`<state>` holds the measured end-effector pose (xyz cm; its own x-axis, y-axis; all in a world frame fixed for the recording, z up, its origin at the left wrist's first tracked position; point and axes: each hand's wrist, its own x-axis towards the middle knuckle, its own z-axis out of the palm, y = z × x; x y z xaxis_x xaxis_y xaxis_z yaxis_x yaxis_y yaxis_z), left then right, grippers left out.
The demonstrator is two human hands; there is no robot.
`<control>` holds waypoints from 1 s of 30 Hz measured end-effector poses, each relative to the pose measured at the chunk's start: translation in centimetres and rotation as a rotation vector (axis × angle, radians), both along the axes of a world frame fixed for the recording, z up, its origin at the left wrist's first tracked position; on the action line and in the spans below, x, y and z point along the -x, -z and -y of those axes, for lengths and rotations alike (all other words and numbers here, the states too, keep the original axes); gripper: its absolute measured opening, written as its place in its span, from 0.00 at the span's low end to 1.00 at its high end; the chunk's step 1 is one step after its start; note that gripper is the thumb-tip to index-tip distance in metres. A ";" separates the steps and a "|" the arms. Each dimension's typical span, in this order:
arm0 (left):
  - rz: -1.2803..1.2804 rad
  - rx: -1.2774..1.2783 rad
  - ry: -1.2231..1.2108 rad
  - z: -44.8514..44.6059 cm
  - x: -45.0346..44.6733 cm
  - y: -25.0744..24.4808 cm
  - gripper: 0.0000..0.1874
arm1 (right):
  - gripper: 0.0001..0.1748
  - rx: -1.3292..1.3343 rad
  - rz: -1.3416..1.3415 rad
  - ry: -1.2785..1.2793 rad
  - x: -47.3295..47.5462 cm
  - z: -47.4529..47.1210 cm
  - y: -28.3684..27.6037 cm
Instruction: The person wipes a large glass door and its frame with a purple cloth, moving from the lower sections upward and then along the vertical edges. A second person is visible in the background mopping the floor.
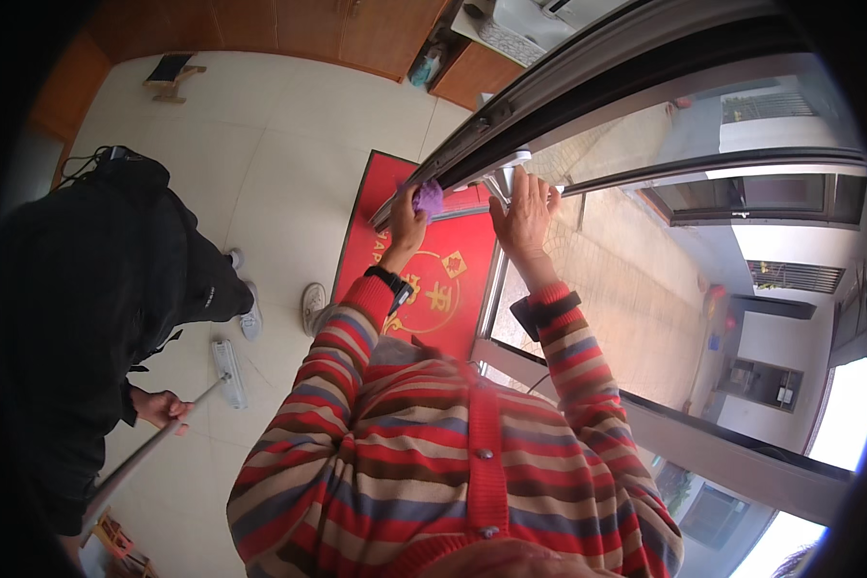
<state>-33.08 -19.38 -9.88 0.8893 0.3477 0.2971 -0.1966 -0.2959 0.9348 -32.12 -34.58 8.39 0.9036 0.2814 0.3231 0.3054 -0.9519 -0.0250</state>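
My left hand (407, 225) holds a crumpled purple cloth (428, 199) against the edge of a dark metal-framed glass door (477, 134). To its right, my right hand (526, 220) is at the silver door handle (504, 179), its thumb on the near side and its fingers reaching over the far side. Part of the handle is hidden behind those fingers. Beneath both hands lies a red doormat (423, 289) with gold characters and a dark border.
At left, a person in dark clothes (101, 267) grips the pole of a flat mop (230, 376) on the tiled floor. A small folding stool (173, 76) stands near wooden cabinets (282, 32). A washbasin (524, 29) is beyond the door. Through the glass, a paved courtyard (636, 289) shows.
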 end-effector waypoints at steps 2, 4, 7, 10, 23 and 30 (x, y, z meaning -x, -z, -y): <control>-0.010 0.037 -0.002 -0.7 1.1 -0.3 0.30 | 0.37 0.000 0.018 -0.010 0.2 -0.3 -0.1; 0.009 0.107 0.011 -0.8 1.3 -3.0 0.30 | 0.36 -0.004 0.014 -0.008 0.4 -0.5 -0.2; 0.296 0.137 0.033 -0.3 -0.5 -8.9 0.30 | 0.36 -0.007 0.026 -0.013 0.9 -0.8 -0.3; 0.316 0.051 0.067 0.5 -2.0 -11.0 0.33 | 0.37 0.003 0.042 -0.022 1.3 -1.2 -0.7; 0.388 -0.016 0.124 1.2 2.4 -12.5 0.31 | 0.36 0.005 0.113 -0.034 0.4 -1.0 -0.1; 0.394 0.028 0.178 1.5 0.6 -10.2 0.33 | 0.36 -0.016 0.090 -0.027 0.3 -0.5 -0.1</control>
